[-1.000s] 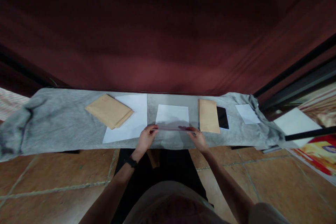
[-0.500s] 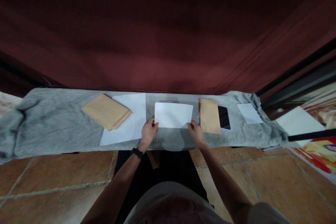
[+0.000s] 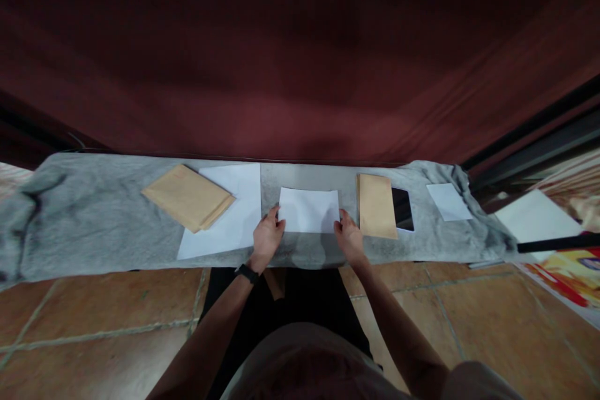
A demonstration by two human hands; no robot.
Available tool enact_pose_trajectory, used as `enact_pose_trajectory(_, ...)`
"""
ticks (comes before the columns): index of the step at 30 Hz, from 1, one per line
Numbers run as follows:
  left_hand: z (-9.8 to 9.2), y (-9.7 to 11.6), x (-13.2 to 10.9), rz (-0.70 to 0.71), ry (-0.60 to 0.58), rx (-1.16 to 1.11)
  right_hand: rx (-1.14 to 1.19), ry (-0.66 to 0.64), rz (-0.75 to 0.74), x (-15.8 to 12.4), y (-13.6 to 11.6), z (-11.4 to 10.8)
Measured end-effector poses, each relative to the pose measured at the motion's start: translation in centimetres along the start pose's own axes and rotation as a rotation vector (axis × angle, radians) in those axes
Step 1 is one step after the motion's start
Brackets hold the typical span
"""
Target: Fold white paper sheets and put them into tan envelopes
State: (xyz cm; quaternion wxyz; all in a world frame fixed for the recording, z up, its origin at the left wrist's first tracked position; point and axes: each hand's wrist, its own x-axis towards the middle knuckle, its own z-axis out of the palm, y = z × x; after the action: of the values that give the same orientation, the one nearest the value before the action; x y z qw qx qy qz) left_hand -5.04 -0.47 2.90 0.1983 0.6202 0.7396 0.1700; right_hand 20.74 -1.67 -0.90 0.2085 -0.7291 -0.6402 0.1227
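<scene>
- Stretching from side to side in front of the person, the counter [image 3: 107, 225], draped in grey cloth, carries everything at hand.
- On its left part, a large white sheet [image 3: 244, 212] lies with a pile of brown envelopes [image 3: 185, 197] set askew over its left side; both are nearer the left hand than the right.
- Midway along the counter is the middle white sheet [image 3: 309, 211], straight ahead of the person's body and between the two hands. Its long axis runs left to right, from one hand to the other, with a long edge facing the person.
- To the right, a second brown stack [image 3: 379, 206] stands lengthwise away from the person, just beside the right hand. A dark-screened device [image 3: 403, 209] shows at its right side, and a small white paper [image 3: 449, 202] lies farther right.
- The left hand [image 3: 268, 234] and right hand [image 3: 349, 237] are apart, one at each short end of the middle white sheet; neither is clearly nearer.
- Smallest of all, the thumbs meet its near corners; whether the fingers pinch it or merely rest along its edges cannot be told.
</scene>
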Motion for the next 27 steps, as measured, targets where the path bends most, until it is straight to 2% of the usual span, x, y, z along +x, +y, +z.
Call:
enact_pose_trajectory(3, -0.1, 0.0, -0.2, 0.028, -0.010, 0.056, -0.020, 0.013, -0.020, -0.3, -0.1, 0.0)
enact_pose_trajectory(9, 0.6, 0.8, -0.6, 0.259, 0.145, 0.157, -0.025, 0.100, -0.095, -0.4, -0.7, -0.3)
enact_pose_trajectory(12, 2.5, 2.4, -0.1, 0.422, 0.095, 0.102, 0.105, 0.076, -0.175, 0.7, -3.2, 0.6)
enact_pose_trajectory(15, 4.9, 4.0, 1.0, 0.509, 0.001, 0.099, 0.243, -0.002, -0.272, 2.2, -6.5, 2.3)
enact_pose_trajectory(18, 6.5, 4.7, 2.3, 0.520, -0.050, 0.098, 0.242, -0.100, -0.325, 3.5, -8.6, 3.9)
enact_pose_trajectory(20, 6.9, 4.5, 2.9, 0.518, -0.049, 0.100, 0.191, -0.133, -0.318, 3.9, -8.9, 4.5)
enact_pose_trajectory(27, 6.1, 3.3, 4.0, 0.421, -0.013, 0.164, 0.026, -0.037, -0.291, 4.0, -6.5, 4.7)
